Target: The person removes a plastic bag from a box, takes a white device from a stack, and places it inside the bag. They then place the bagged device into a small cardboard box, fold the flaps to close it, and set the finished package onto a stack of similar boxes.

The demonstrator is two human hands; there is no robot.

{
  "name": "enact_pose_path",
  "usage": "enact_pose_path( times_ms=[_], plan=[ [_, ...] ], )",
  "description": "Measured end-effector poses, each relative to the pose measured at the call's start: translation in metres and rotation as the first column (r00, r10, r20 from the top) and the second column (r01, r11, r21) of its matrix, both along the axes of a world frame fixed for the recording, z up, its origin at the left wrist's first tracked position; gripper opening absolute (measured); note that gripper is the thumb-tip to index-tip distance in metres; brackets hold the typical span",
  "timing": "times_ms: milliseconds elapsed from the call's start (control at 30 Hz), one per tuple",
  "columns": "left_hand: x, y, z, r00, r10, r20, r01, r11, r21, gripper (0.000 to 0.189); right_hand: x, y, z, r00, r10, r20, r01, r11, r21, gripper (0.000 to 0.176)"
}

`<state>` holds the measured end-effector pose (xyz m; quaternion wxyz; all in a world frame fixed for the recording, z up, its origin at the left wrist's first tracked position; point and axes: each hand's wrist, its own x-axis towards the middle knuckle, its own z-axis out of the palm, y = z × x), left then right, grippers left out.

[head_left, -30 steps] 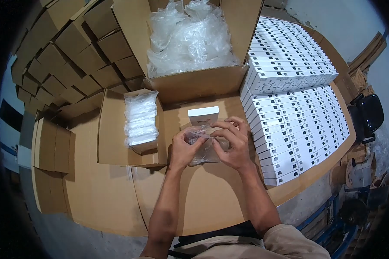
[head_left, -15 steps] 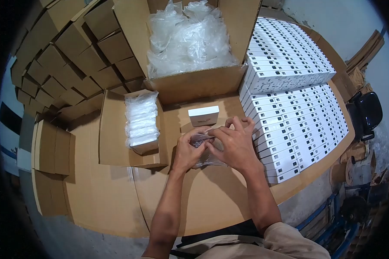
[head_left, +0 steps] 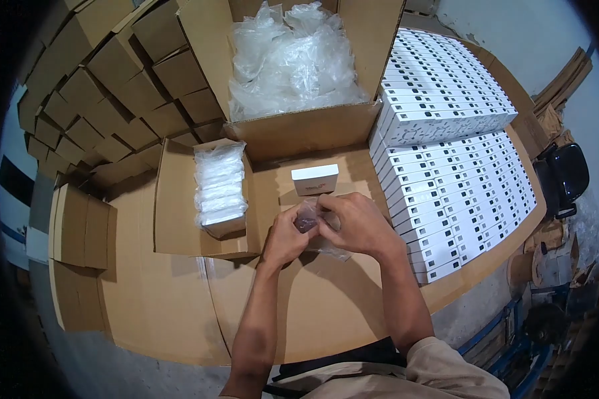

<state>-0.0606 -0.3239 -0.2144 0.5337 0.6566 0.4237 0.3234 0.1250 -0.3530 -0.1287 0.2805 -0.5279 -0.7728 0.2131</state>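
Between my hands is a clear plastic bag (head_left: 329, 249), crumpled, its lower end hanging toward me. My left hand (head_left: 289, 235) is closed on the bag's left side. The fingers of my right hand (head_left: 357, 225) pinch the bag near its top edge. A small white box (head_left: 315, 179) stands upright on the cardboard just beyond my fingertips, with small print on its front. To the left, an open carton (head_left: 173, 219) holds a row of white boxes wrapped in clear plastic (head_left: 220, 186).
A large carton (head_left: 299, 130) full of clear plastic bags (head_left: 293, 60) stands at the back. Rows of white boxes (head_left: 459, 199) are stacked on the right. Brown cartons (head_left: 113, 73) pile up at the back left, with more cartons (head_left: 80, 229) at the left table edge.
My right hand's fingers have curled in and come down closer to the bag. My left hand stays nearly in place. The white box has not moved on the cardboard.
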Motion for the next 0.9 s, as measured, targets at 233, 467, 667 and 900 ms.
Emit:
enact_pose_path(
  times_ms=[233,467,667,900],
  plan=[
    [0.0,-0.002,0.006,1.0,-0.016,0.021,0.017,1.0,-0.021,0.038,0.0,0.0,0.0,0.996,0.043,-0.075,-0.041,0.998,0.037,0.019],
    [0.0,-0.003,0.004,0.998,0.044,-0.046,-0.047,0.997,-0.067,0.043,-0.001,0.008,0.007,0.971,0.012,-0.238,0.013,0.995,0.102,0.012],
    [0.0,-0.004,0.003,0.993,0.114,-0.02,-0.115,0.991,-0.062,0.047,0.007,0.025,-0.033,0.593,-0.152,-0.791,0.309,0.95,0.05,0.017],
    [-0.002,-0.002,0.0,0.985,0.172,0.024,-0.169,0.979,-0.112,0.044,0.025,0.047,-0.086,0.567,-0.138,-0.812,0.281,0.959,0.033,0.032]
  ],
)
